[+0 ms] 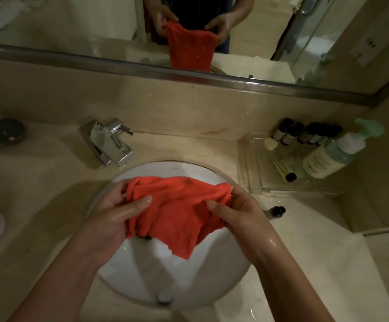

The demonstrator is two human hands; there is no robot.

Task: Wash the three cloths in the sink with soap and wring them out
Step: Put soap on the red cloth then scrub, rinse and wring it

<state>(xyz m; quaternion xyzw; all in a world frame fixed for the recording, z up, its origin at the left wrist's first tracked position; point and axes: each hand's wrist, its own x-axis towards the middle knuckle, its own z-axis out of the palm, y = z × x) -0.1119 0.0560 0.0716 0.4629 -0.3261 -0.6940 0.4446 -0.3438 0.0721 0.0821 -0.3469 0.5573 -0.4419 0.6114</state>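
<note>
Your left hand [116,212] and right hand [240,212] pinch the wet red terry cloth [179,205] with curled fingers; hold it low over the white round sink [188,282] while scrubbing.

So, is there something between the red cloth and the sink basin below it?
Almost nothing: the red terry cloth, held by left hand and right hand, hangs above the white round sink basin. A small dark thing under it is unclear.
</note>
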